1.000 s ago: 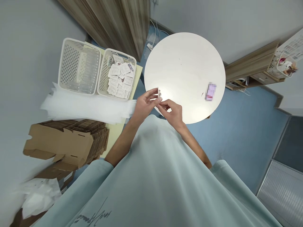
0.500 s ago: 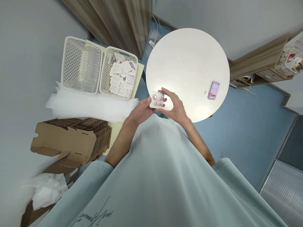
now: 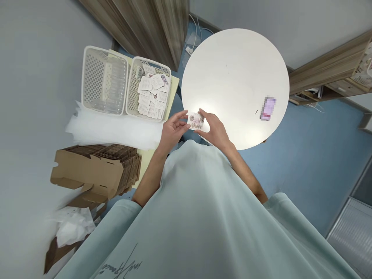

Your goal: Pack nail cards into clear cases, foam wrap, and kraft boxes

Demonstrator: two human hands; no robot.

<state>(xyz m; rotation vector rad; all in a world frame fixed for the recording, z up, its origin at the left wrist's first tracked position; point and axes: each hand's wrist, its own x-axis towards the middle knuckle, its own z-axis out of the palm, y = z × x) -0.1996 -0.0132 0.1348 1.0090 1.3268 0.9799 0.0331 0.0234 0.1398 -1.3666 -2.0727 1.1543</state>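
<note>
While both hands are raised in front of the pale green shirt (image 3: 200, 201), a small white card (image 3: 195, 121) sits between them, seen against the near left edge of a round white surface (image 3: 238, 73). Rows of shiny rounded pieces show on its face, with a pinkish strip between them. The fingers of the left hand (image 3: 173, 130) grasp the card at its left side, thumb at the lower corner and the other fingers curled near the upper one. The right hand (image 3: 216, 130) grips it too, index finger at the upper right corner and thumb at the lower edge.

Toward the far right of the round surface lies a pixelated purple item (image 3: 267, 108), well apart from both hands. To the left, a pale yellow surface (image 3: 143, 164) carries two white perforated baskets side by side: the nearer basket (image 3: 133, 87) holds a loose heap of printed cards (image 3: 151, 97), the farther basket (image 3: 84, 77) clear plastic pieces (image 3: 116, 81) stacked along one side. Just below them spread thin white sheets (image 3: 113, 130), and next to those stand folded brown cardboard boxes (image 3: 90, 166).
</note>
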